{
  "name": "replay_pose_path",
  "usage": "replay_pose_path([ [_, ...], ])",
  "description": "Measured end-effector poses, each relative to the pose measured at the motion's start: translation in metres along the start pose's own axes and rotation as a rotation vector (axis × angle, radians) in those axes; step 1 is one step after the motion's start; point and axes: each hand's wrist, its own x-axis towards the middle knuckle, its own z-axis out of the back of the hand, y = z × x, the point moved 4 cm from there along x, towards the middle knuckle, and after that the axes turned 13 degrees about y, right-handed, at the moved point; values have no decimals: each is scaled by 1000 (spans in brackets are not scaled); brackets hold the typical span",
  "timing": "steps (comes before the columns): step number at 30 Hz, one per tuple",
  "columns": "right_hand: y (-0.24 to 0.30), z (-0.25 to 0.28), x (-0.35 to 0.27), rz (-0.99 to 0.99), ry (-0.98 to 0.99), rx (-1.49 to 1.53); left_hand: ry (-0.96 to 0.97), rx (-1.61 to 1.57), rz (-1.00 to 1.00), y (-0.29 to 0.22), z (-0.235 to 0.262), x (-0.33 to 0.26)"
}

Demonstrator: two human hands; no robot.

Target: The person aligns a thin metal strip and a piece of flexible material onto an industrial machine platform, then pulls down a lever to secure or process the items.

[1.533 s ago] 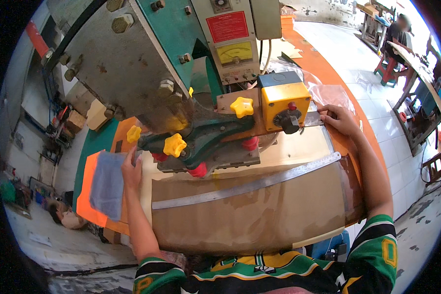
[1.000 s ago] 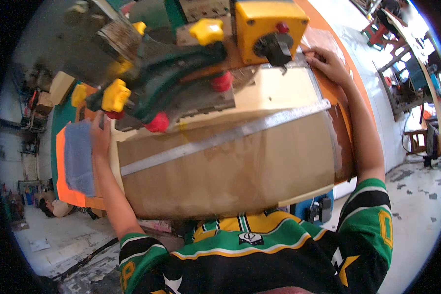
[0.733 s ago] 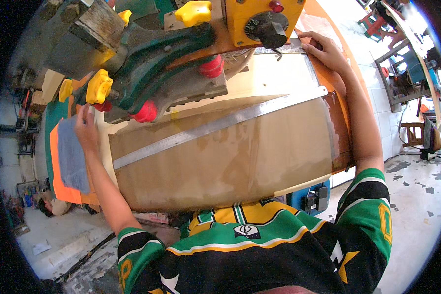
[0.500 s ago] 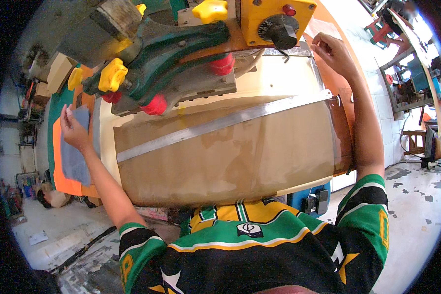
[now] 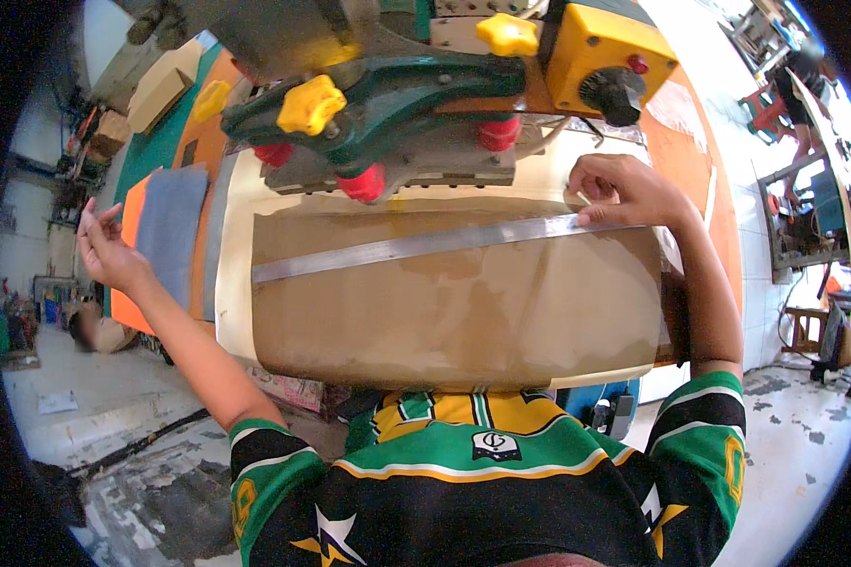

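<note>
A long metal ruler (image 5: pixel 416 248) lies slantwise across a brown sheet with a glossy surface (image 5: pixel 425 321) on the work table. At its right end is my right hand (image 5: pixel 629 192), fingers curled, the thumb resting on the metal. Whether the curled fingers hold anything smaller is hard to make out. My left hand (image 5: pixel 112 250) is raised at the far left, empty, its fingers apart. Beside it lie a blue-grey rectangular piece (image 5: pixel 172 227) and an orange sheet (image 5: pixel 132 307). Pale cream sheeting (image 5: pixel 234 283) shows beneath the brown one.
Over the far side of the table hangs a green machine head (image 5: pixel 397 90) with yellow star knobs (image 5: pixel 312 104) and red collars (image 5: pixel 359 182). A yellow control box (image 5: pixel 607 61) with a black dial stands at its right. Other people appear in the background at both sides.
My right hand has come from beyond the table's right side onto the ruler's right end. My left hand has moved off the blue-grey piece, outward to the left. The whole view has turned slightly.
</note>
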Motion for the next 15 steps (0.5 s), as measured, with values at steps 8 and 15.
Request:
replay_pose_path([
  [8,-3,-5,-2,25,73,-65,737,497,319,-40,-64,-159],
  [15,6,-3,3,31,114,-90,651,910,286,-42,-84,-218],
])
